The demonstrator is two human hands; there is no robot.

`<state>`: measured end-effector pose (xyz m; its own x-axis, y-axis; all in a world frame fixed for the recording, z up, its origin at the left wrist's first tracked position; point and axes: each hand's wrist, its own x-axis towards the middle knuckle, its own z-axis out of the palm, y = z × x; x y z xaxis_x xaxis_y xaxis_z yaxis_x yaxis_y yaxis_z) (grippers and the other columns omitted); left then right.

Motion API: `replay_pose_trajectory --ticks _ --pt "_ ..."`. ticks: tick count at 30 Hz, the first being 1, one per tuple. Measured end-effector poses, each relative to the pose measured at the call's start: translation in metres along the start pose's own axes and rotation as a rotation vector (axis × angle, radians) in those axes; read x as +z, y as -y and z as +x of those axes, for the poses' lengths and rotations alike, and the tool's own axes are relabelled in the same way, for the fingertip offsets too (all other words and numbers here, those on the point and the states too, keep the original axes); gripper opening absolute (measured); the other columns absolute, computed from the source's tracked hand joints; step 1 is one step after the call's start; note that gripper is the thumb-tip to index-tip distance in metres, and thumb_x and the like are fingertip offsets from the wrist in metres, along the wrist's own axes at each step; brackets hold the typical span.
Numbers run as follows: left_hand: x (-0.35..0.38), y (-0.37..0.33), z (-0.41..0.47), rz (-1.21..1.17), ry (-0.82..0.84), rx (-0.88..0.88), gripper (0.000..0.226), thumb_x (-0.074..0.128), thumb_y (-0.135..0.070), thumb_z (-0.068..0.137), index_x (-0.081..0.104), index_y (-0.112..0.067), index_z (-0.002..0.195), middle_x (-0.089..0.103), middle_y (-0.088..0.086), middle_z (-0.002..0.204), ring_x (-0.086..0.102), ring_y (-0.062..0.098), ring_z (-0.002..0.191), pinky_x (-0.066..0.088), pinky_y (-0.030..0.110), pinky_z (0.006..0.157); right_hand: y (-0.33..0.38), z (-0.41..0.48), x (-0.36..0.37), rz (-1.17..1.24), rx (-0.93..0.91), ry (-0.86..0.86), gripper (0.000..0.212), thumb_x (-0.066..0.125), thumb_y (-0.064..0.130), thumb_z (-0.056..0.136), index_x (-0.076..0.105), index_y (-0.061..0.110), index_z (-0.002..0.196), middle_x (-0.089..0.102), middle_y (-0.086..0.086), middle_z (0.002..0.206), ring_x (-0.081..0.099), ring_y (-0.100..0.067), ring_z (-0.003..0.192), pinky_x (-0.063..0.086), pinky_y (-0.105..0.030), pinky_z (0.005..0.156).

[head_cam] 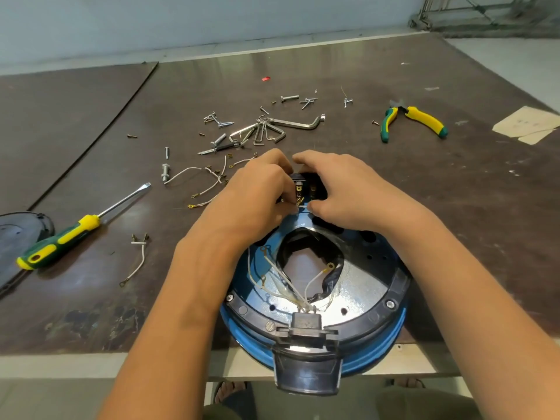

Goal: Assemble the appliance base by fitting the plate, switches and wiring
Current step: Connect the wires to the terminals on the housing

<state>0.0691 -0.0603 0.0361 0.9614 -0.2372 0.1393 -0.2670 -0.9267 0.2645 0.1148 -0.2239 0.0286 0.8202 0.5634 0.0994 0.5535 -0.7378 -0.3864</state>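
Observation:
The round blue appliance base [385, 347] lies upside down at the table's near edge, its shiny metal plate [360, 286] facing up with white wires [291, 286] crossing the central opening. A black switch block [307, 186] with brass terminals sits at the far rim. My left hand [257, 195] pinches a white wire's brass terminal against the block. My right hand [345, 192] curls round the block's right side and holds it. A black plug socket [306, 324] sits at the near rim.
Loose white wires [194, 177], screws and hex keys [266, 131] lie beyond the hands. A green-yellow screwdriver [69, 234] and a dark cover [15, 237] are at the left, pliers [415, 119] at the far right, another wire [136, 262] near left.

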Motion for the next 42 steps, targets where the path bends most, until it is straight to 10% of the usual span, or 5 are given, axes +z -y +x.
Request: replay_pose_trajectory --ticks 16,32,42 --pt "-0.002 0.01 -0.003 -0.129 -0.042 0.027 0.007 0.084 -0.018 0.078 0.082 -0.021 0.084 0.059 -0.002 0.12 0.058 0.012 0.104 0.049 0.028 0.09 0.0 -0.001 0.005 -0.007 -0.038 -0.062 0.05 0.069 0.02 0.085 0.055 0.028 0.132 0.065 0.004 0.121 0.059 -0.02 0.112 0.039 -0.03 0.073" --pt "0.002 0.014 -0.001 -0.109 -0.045 0.042 0.006 0.08 -0.025 0.082 0.081 -0.028 0.087 0.057 -0.004 0.117 0.057 0.012 0.103 0.048 0.03 0.087 -0.001 0.002 0.002 0.031 -0.04 -0.04 0.043 0.069 0.018 0.091 0.059 0.026 0.132 0.065 0.001 0.127 0.056 -0.023 0.12 0.048 -0.041 0.095" --pt "0.001 0.013 -0.001 -0.11 -0.027 0.04 0.007 0.082 -0.025 0.079 0.08 -0.025 0.085 0.055 -0.002 0.119 0.057 0.015 0.103 0.051 0.039 0.087 0.0 0.002 0.007 0.029 0.009 -0.087 0.037 0.064 0.026 0.091 0.059 0.031 0.127 0.065 0.006 0.123 0.057 -0.02 0.115 0.038 -0.031 0.075"
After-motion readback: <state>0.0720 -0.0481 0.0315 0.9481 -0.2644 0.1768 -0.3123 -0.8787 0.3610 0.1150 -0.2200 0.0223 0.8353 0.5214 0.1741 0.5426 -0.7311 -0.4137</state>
